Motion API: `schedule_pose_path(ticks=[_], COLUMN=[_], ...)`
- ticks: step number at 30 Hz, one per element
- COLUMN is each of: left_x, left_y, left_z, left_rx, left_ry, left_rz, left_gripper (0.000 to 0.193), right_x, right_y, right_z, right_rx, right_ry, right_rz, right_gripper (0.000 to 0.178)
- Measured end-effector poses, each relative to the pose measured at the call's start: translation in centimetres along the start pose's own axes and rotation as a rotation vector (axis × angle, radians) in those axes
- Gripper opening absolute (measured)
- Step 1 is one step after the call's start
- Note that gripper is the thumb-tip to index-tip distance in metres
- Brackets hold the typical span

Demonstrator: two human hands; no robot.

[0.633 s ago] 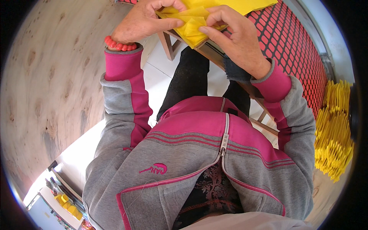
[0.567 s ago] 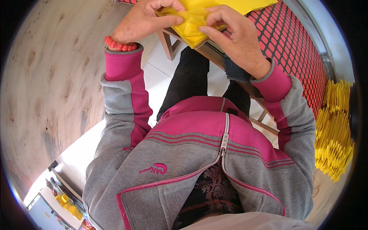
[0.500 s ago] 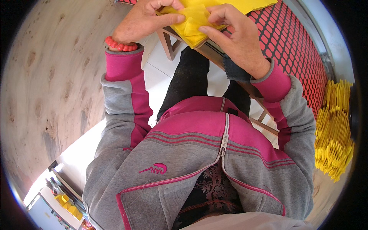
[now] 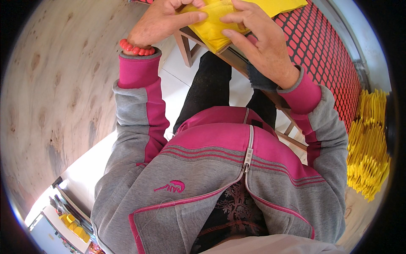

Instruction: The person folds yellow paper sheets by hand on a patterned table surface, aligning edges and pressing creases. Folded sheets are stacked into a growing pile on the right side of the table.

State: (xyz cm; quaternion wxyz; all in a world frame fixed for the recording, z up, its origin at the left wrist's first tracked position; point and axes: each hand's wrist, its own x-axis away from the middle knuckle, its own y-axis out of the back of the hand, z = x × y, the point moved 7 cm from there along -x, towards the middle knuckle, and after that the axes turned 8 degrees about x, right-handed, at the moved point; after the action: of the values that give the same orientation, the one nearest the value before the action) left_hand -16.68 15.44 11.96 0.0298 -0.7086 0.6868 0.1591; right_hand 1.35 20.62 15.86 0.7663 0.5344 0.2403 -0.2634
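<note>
The left hand [image 4: 156, 23] and right hand [image 4: 268, 48] each have thumb and fingers apart, at the yellow sheet [image 4: 215, 36], twelve o'clock. Red-and-black cloth [image 4: 315, 51] lies at two, a yellow pile [image 4: 368, 148] at three.

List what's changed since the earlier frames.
The bunched folds in the yellow sheet now look flatter. The left hand shifted slightly right; the index fingertip of the right hand moved left. Whether either let go is unclear. The yellow stack at far right stayed put.
</note>
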Motion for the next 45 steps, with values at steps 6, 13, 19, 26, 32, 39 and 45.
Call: schedule_pose_path(ticks=[6,13,19,26,32,39,45], left_x=[0.0,0.1,0.1,0.2,0.2,0.2,0.4], left_y=[-0.1,0.2,-0.2,-0.2,-0.3,-0.1,-0.2], left_z=[0.0,-0.3,-1.5,-0.6,-0.3,0.6,-0.1], left_rx=[0.024,-0.032,-0.185,-0.031,0.077,0.095,0.142], left_ry=[0.025,-0.008,-0.117,0.049,0.044,0.060,0.092], left_rz=[0.009,-0.002,0.070,-0.017,-0.029,-0.030,-0.044], left_gripper=[0.007,0.008,0.010,0.009,0.009,0.009,0.010], right_x=[0.1,0.1,0.5,0.9,0.1,0.1,0.3], right_y=[-0.5,-0.6,-0.8,-0.8,-0.6,-0.7,-0.8], right_z=[-0.3,-0.8,-1.6,-1.9,-0.2,-0.6,-1.3], right_rx=[-0.017,-0.076,-0.111,-0.176,-0.042,-0.083,-0.093], right_ry=[-0.031,-0.112,-0.199,-0.265,-0.002,-0.119,-0.154], right_rz=[0.054,0.014,0.022,0.042,0.060,0.059,0.064], right_gripper=[0.016,0.015,0.016,0.021,0.016,0.012,0.013])
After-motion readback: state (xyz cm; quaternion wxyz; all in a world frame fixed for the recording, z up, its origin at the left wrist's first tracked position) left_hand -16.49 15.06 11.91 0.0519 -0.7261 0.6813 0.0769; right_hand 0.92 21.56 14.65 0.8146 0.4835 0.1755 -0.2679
